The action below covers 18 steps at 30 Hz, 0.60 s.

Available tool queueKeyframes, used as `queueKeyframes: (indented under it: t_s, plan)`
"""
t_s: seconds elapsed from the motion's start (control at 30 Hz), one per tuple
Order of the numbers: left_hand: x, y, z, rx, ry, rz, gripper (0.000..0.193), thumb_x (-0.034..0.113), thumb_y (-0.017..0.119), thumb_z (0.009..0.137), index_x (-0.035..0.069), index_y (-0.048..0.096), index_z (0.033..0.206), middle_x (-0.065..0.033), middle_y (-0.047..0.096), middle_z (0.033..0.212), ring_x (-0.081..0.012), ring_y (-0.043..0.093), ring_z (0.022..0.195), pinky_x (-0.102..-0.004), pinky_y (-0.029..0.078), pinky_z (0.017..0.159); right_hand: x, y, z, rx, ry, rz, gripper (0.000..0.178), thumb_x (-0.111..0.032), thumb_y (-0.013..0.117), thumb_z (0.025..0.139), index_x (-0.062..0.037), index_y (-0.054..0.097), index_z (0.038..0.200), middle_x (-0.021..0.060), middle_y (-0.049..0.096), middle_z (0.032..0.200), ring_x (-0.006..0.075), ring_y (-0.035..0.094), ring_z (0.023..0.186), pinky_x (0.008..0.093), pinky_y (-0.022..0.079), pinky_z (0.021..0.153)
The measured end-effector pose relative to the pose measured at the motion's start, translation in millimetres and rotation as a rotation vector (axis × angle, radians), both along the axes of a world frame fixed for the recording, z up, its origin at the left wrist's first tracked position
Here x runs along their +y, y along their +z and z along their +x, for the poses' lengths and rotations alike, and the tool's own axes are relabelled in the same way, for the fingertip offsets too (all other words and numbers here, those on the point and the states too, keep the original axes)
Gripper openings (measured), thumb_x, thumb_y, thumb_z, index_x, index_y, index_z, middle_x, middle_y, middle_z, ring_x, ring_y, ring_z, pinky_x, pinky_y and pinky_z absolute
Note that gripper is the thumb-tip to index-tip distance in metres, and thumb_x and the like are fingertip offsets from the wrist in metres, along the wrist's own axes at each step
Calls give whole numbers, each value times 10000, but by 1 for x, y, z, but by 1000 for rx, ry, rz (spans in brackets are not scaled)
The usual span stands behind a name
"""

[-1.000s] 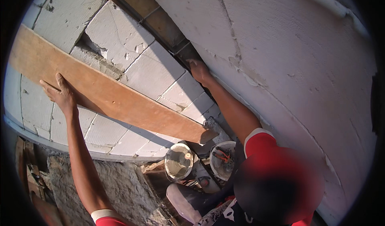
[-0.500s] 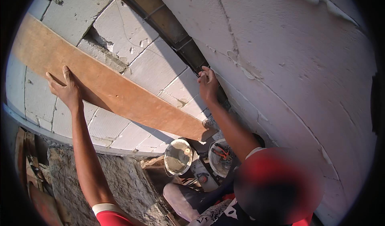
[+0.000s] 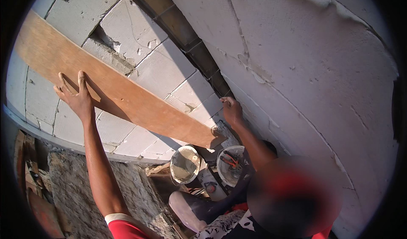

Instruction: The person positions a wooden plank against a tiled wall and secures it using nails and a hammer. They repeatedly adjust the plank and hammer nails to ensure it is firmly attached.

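My left hand (image 3: 78,97) lies with its fingers spread over the lower edge of a long brown wooden board (image 3: 127,99), which rests slantwise against the white block wall (image 3: 157,73). To the right, my right hand (image 3: 232,111) is closed beside the lower part of a dark recess (image 3: 203,56) crossed by thin ties. Its fingertips are bent together, and anything between them is too small to make out. The board's lower right end comes close to a grey, rough piece (image 3: 227,132) below that hand.
A bucket of grey mix (image 3: 185,165) stands below the board, and a second bucket (image 3: 223,171) beside it holds orange-handled pliers (image 3: 231,159). A large pale wall (image 3: 305,69) rises on the right. Rough stone (image 3: 93,192) and scrap wood lie at lower left.
My right hand has moved down and slightly right along the recess, its fingers more closed. My left hand sits a little farther right on the board, still spread.
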State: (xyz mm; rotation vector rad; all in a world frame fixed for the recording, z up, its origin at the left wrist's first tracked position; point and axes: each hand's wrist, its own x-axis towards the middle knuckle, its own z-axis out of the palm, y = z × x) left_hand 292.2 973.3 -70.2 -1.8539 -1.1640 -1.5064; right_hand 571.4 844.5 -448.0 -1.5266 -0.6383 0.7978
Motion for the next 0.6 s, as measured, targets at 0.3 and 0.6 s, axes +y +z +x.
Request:
queueKeyframes:
  t_s: [0.3, 0.6]
  plan:
    - [-7, -11, -1, -14, 23, 22, 883, 469, 786, 878, 98, 364, 1560, -318, 163, 1599, -418, 237, 1505, -510, 246, 1211, -53, -9, -8, -105, 278, 154, 370, -349, 593, 1004, -14, 683, 1134, 185, 719, 1027, 319, 704, 926, 407, 521, 831]
    - [-4, -18, -18, -162, -159, -118, 973, 430, 803, 874, -16, 274, 1559, -264, 286, 1527, -376, 338, 1442, -461, 282, 1204, -62, -6, -9, -388, 330, 221, 289, -298, 552, 1013, -57, 684, 1101, 226, 681, 1001, 440, 643, 937, 469, 509, 824]
